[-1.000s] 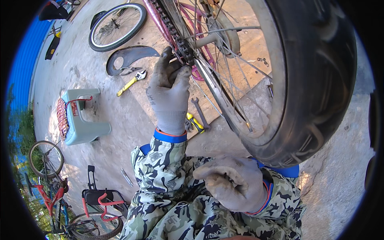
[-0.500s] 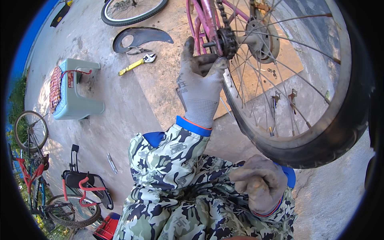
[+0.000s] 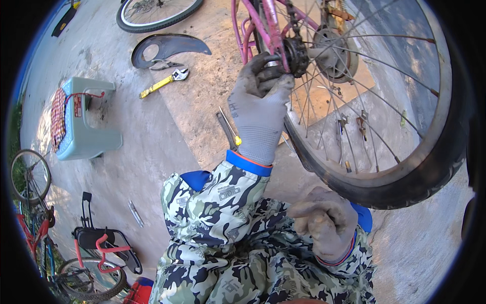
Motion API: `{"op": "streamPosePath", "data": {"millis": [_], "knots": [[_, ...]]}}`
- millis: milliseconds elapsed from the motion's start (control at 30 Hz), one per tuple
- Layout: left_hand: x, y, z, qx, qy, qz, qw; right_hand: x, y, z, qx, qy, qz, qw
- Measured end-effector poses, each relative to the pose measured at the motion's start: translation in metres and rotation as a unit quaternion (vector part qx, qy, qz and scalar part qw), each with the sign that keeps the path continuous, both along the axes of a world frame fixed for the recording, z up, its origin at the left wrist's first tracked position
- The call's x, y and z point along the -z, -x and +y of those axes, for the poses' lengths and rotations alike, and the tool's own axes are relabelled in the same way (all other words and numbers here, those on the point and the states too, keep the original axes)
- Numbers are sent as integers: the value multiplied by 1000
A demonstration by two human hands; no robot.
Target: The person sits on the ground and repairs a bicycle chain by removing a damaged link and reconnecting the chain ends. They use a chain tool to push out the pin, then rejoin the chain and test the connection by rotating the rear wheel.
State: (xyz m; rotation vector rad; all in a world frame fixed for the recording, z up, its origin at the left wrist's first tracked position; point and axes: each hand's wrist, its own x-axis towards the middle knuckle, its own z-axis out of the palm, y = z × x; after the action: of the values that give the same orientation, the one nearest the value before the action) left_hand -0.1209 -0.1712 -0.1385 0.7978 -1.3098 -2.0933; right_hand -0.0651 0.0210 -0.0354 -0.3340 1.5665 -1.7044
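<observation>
A bicycle wheel with a black tyre (image 3: 349, 191) stands in the pink frame (image 3: 274, 31) at the upper right. My left hand (image 3: 259, 104), in a dirty grey glove, reaches up to the axle beside the dark sprocket (image 3: 296, 57). Its fingers are curled round a small silvery part (image 3: 274, 63) at the axle end, mostly hidden by them. A greasy chain (image 3: 292, 16) runs up from the sprocket. Lower down, near my lap, my right hand (image 3: 328, 223) is gloved and closed, fingers folded inward; whatever they hold is hidden.
On the floor and board (image 3: 195, 109) lie a yellow-handled adjustable wrench (image 3: 164, 83), pliers (image 3: 165, 65), a black chain guard (image 3: 169, 44) and a screwdriver (image 3: 237, 138). A pale blue stool (image 3: 91, 121) stands left. Small parts (image 3: 336, 90) lie behind the spokes. Another bicycle (image 3: 43, 228) is far left.
My left hand's index finger, stretched up beside the frame before, has bent round the axle end, where a silvery part now shows. The view has shifted slightly; my right hand stays folded.
</observation>
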Motion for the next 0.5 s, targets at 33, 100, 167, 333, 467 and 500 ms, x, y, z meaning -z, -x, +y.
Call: {"op": "streamPosePath", "data": {"millis": [33,100,167,333,467,500], "knots": [[0,0,0,5,0,6,1000,0,1,-2,-5,-3,15,1000],[0,0,0,8,7,3,1000,0,2,-6,-2,4,12,1000],[-2,-1,1,7,25,-9,1000,3,1,-12,20,19,26,999],[-5,-2,0,-4,87,-55,995,7,7,-11,17,20,51,998],[-7,-6,-1,-8,102,-57,993,5,9,-10,23,58,53,997],[-7,-5,-1,-12,137,-83,987,5,8,-9,27,72,52,996]]}}
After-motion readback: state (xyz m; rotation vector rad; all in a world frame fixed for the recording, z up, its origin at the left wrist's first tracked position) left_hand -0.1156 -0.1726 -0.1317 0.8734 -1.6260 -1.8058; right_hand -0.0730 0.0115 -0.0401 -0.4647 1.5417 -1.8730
